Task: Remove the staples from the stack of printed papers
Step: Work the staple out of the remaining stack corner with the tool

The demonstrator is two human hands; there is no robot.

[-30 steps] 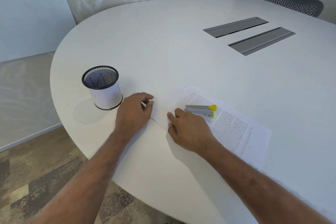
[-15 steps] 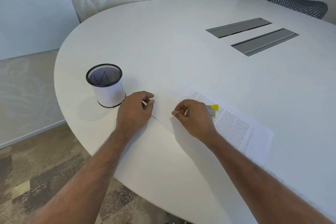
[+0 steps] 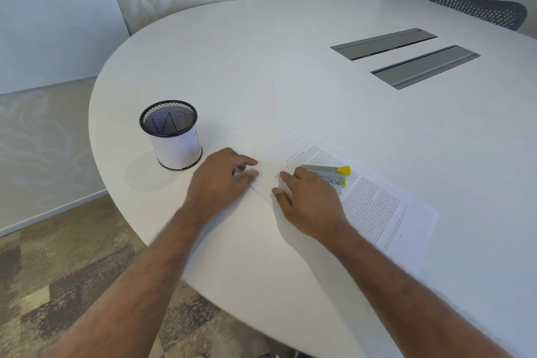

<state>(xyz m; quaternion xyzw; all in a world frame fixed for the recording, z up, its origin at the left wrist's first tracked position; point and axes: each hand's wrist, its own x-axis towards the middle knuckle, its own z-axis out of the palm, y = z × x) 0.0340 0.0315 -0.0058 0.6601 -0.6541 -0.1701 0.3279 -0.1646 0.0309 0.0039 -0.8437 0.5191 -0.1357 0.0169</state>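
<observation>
At centre-left of the frame our left hand [image 3: 222, 176] pins a blank white sheet, fingers loosely curled, holding nothing. Our right hand [image 3: 306, 197] lies flat and empty on the stack of printed papers [image 3: 374, 197] — the grey-and-yellow metal stapler [image 3: 331, 173] beside it untouched. We judge the next move is taking it up; the white desk [image 3: 290, 73] offers room beyond, though its edge is close.
</observation>
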